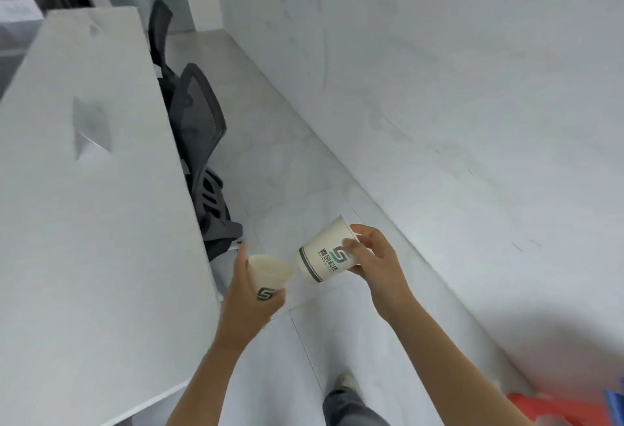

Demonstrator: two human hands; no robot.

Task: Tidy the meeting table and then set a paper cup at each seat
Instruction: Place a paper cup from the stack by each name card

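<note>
The white meeting table (84, 223) fills my left side, with grey mesh chairs (199, 128) tucked along its edge. My left hand (248, 294) is wrapped around an upright paper cup (270, 275), mouth up, held over the floor just off the table's edge. Beside it, my right hand (371, 256) grasps a second paper cup (326, 251) tilted sideways (logo facing me), its base nearly touching the first cup's rim.

surface: white meeting table (101, 223) | on it: grey inset panels (92, 126)
</note>
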